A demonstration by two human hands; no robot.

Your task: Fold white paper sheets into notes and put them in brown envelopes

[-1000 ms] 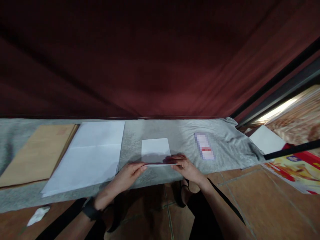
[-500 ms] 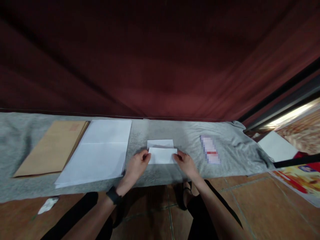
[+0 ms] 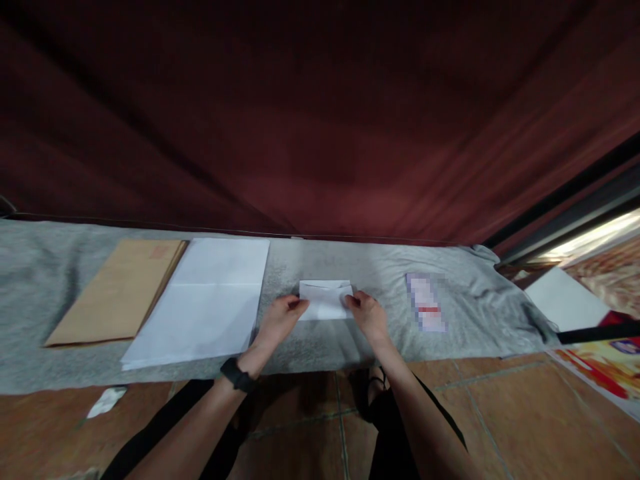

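A small white sheet of paper point(image 3: 325, 298), folded over on itself, lies on the grey cloth point(image 3: 365, 267). My left hand point(image 3: 281, 318) pinches its left edge and wears a black band at the wrist. At the sheet's right edge my right hand point(image 3: 365, 313) has its fingers closed on the folded paper. Both hands press the fold down against the cloth.
Left of the hands lie a stack of white sheets point(image 3: 205, 300) and a brown envelope point(image 3: 120, 290). A small printed packet point(image 3: 426, 301) lies to the right. A white scrap point(image 3: 106, 402) sits on the tiled floor. At the far right are a white sheet point(image 3: 565, 300) and a colourful box point(image 3: 603, 363).
The near edge of the small sheet was lifted and folded away from me onto the far half. Both hands moved forward with it.
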